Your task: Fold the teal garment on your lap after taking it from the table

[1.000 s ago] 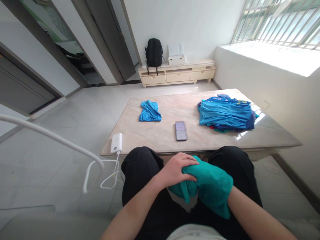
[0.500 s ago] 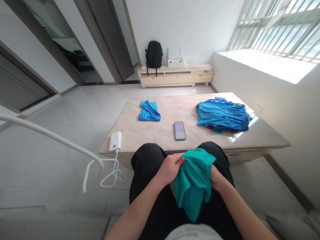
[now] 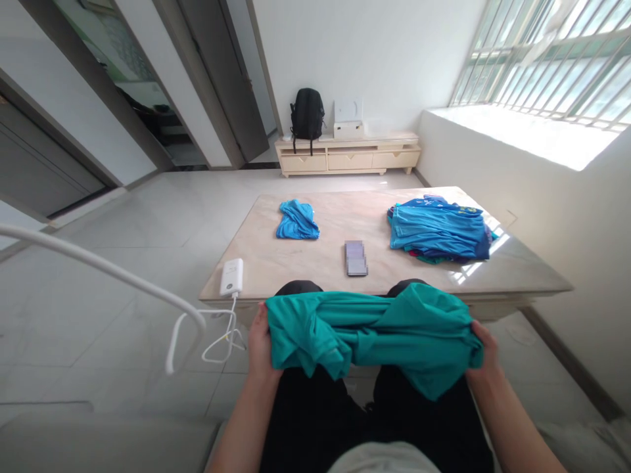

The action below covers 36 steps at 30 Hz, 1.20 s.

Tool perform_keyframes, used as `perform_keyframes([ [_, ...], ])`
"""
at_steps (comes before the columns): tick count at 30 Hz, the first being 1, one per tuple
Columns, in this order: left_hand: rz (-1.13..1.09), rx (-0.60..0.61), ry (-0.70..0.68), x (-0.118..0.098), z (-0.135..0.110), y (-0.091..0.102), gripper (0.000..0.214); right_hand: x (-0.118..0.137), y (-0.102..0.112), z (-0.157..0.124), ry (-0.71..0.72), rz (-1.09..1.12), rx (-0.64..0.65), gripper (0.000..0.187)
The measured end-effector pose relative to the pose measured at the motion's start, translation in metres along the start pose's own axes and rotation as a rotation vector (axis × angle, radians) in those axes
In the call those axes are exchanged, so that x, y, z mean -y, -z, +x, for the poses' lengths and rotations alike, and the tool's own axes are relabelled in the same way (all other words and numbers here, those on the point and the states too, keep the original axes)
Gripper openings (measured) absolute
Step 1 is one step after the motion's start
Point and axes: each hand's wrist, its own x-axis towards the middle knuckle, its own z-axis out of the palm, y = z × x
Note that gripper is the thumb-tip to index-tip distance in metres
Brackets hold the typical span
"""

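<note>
A teal garment [image 3: 374, 328] is stretched wide across my lap, above my black trousers. My left hand [image 3: 259, 345] grips its left end, fingers closed under the cloth. My right hand [image 3: 486, 358] grips the right end, fingers mostly hidden behind the fabric. The garment is crumpled and twisted in the middle, with a flap hanging down on the right.
A low marble table [image 3: 315, 263] stands just ahead, carrying a crumpled blue garment [image 3: 296, 221], a phone [image 3: 355, 257], a white power bank [image 3: 231, 276] with a cable and a stack of folded blue clothes [image 3: 438, 230]. A white cable arcs at left. A cabinet with a black backpack [image 3: 307, 113] stands by the far wall.
My hands have moved apart from the middle of my lap, pulling the bunched teal garment out wide between them. The view has tilted slightly.
</note>
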Motion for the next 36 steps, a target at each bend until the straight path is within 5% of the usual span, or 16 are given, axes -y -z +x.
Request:
perform_keyframes([
  [3, -0.056, 0.045, 0.19, -0.011, -0.006, 0.004, 0.045, 0.017, 0.0, 0.0, 0.056, -0.184, 0.024, 0.046],
  [9, -0.009, 0.031, 0.162, -0.02, -0.013, 0.007, 0.019, 0.035, -0.018, 0.017, 0.291, -0.722, 0.13, 0.02],
  [15, 0.028, 0.188, 0.188, -0.013, -0.013, 0.0, 0.027, 0.041, -0.028, 0.018, 0.173, -1.005, 0.302, 0.008],
  [18, 0.03, 0.296, 0.264, -0.002, -0.025, -0.016, 0.03, 0.041, -0.048, 0.005, 0.127, -1.059, 0.547, 0.025],
  [21, 0.011, 0.424, 0.352, 0.018, -0.047, -0.04, 0.031, 0.025, -0.081, -0.013, 0.19, -0.954, 0.699, 0.069],
  [23, 0.017, 0.516, 0.409, 0.031, -0.062, -0.056, 0.033, 0.008, -0.102, -0.023, 0.27, -0.891, 0.701, 0.083],
  [25, 0.031, 0.587, 0.446, 0.04, -0.072, -0.068, 0.034, -0.005, -0.115, -0.027, 0.323, -0.853, 0.684, 0.061],
  [27, 0.046, 0.614, 0.441, 0.042, -0.075, -0.075, 0.035, -0.012, -0.117, -0.027, 0.356, -0.834, 0.645, 0.019],
  [29, 0.102, 0.602, 0.383, 0.04, -0.072, -0.075, 0.037, -0.01, -0.11, -0.024, 0.365, -0.807, 0.565, 0.029],
  [33, 0.463, 0.566, 0.105, 0.043, -0.061, -0.066, 0.038, -0.002, -0.094, -0.021, 0.302, -0.706, 0.323, 0.038],
  [36, 0.533, 0.516, -0.236, 0.061, -0.062, -0.055, 0.045, -0.007, -0.092, -0.021, 0.202, -0.588, 0.169, 0.037],
])
